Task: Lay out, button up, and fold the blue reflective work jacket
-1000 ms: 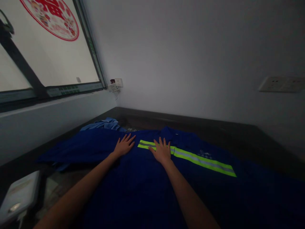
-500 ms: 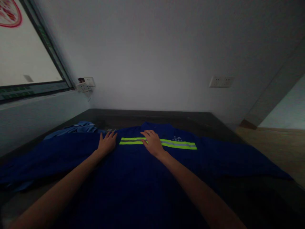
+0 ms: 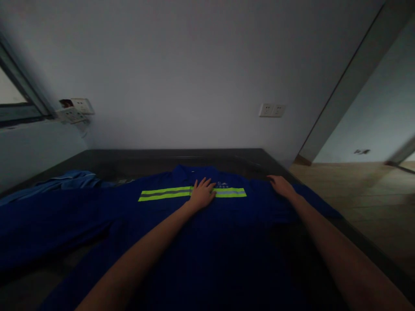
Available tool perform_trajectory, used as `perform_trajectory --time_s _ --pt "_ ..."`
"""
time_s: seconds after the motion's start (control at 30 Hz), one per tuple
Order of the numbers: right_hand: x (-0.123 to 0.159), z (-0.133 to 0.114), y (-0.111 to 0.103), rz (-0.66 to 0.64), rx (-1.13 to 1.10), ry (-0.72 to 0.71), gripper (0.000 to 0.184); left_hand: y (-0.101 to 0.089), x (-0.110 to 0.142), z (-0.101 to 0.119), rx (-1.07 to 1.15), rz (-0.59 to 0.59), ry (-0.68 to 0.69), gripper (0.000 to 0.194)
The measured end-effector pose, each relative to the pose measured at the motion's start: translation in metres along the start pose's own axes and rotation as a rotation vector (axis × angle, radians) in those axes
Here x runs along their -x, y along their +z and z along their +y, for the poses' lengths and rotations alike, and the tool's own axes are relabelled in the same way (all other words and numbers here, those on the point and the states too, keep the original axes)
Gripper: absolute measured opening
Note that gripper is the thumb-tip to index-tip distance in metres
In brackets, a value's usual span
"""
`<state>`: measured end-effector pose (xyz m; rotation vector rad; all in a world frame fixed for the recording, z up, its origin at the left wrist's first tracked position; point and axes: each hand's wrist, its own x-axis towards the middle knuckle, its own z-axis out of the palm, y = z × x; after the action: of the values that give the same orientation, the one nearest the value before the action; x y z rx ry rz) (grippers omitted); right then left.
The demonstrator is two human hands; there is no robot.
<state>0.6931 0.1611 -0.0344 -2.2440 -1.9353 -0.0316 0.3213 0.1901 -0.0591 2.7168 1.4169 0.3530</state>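
A dark blue work shirt (image 3: 181,242) with a yellow and grey reflective stripe (image 3: 165,194) lies spread flat on a dark table (image 3: 129,157). My left hand (image 3: 201,194) rests palm down on the middle of the stripe, fingers stretched out. My right hand (image 3: 281,185) lies flat on the shirt's right shoulder near the table's right edge, fingers extended and holding nothing.
A lighter blue garment (image 3: 69,179) is bunched at the table's left. Wall sockets (image 3: 272,110) sit on the back wall, and another socket block (image 3: 73,111) hangs by the window at left. Wooden floor (image 3: 366,203) opens to the right.
My view has swung right. My left hand slid right from the shirt's left side onto the stripe's middle. My right hand moved from the stripe to the right shoulder.
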Motion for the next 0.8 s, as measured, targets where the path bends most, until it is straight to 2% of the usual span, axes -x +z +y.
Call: perform_trajectory --time_s 0.13,0.27,0.47,0.57,0.67,0.73,0.8 --pt "-0.013 0.006 0.009 -0.042 -0.042 -0.041 0.041 0.017 -0.005 0.006 0.008 0.002 -0.03 0.061" --pt "-0.019 0.012 0.01 -0.06 0.004 -0.073 0.039 0.023 -0.005 0.002 0.009 0.007 -0.03 0.063" --pt "-0.006 0.051 0.001 -0.124 -0.03 -0.1 0.037 0.023 -0.007 0.001 0.016 0.009 -0.023 0.06" --pt "0.009 0.078 -0.004 -0.104 -0.008 -0.04 0.037 0.022 -0.008 0.003 0.0 -0.011 -0.029 0.061" --pt "0.029 0.109 -0.01 0.068 0.108 0.072 0.035 0.021 -0.007 0.005 -0.039 -0.012 -0.038 0.059" --pt "0.044 0.131 -0.012 0.142 0.172 0.255 0.031 0.021 -0.006 0.007 -0.064 -0.002 -0.043 0.057" --pt "0.06 0.151 -0.013 0.115 0.177 0.453 0.026 0.021 -0.006 0.007 -0.077 0.001 -0.046 0.057"
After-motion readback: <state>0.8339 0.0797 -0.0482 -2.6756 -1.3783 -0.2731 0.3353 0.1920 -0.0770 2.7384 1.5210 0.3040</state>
